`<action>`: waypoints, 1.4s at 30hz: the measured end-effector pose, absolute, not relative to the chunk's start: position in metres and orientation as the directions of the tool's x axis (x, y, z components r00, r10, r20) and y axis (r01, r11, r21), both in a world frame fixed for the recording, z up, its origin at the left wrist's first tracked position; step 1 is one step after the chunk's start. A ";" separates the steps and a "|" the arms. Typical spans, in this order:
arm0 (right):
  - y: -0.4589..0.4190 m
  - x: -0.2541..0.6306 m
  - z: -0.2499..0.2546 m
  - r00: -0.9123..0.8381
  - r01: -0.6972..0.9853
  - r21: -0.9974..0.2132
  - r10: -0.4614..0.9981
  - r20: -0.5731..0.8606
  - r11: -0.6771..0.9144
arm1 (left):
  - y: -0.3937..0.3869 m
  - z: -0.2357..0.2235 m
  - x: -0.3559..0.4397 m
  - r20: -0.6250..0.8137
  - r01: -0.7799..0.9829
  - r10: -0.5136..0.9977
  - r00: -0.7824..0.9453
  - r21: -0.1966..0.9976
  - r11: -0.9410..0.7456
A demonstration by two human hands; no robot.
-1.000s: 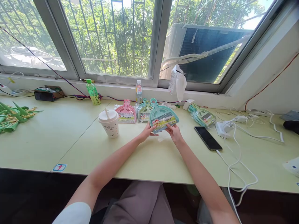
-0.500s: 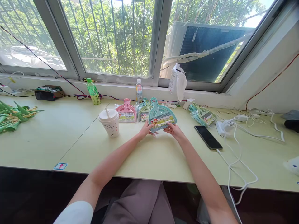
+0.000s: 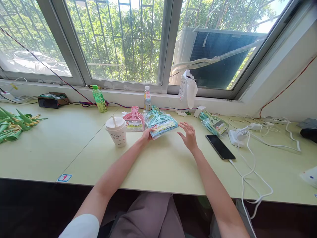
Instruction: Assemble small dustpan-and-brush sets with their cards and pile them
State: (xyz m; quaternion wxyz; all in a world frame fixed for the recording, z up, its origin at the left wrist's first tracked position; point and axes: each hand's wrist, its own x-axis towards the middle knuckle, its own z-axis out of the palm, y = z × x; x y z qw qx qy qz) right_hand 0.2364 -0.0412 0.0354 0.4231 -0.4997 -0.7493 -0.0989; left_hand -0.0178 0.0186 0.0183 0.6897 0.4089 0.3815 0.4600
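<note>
Teal dustpan set (image 3: 163, 127) shifted left, flatter now. My left grip (image 3: 148, 134) pinches its near-left corner; pan extends rightward, handle away. My right grip (image 3: 183, 129), open, empty, just off right edge.

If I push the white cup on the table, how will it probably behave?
The white cup would probably tip if pushed near the top, since it narrows toward its base. Its straw sticks up through the lid, so it might catch on something.
</note>
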 end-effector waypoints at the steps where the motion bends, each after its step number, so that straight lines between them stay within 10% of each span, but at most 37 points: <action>1: -0.040 0.236 0.035 -0.109 0.829 -0.292 0.649 0.753 0.478 | 0.018 0.017 -0.017 -0.169 -0.312 0.937 0.304 0.912 0.266; 31: -0.039 0.231 0.020 0.179 0.863 -0.393 0.535 0.826 0.317 | -0.013 0.035 -0.016 0.013 0.039 0.690 0.724 0.997 -0.060; 42: -0.037 0.237 0.022 0.259 0.638 -0.633 0.652 0.713 0.439 | -0.022 0.037 -0.011 0.027 0.019 0.663 0.748 0.998 -0.062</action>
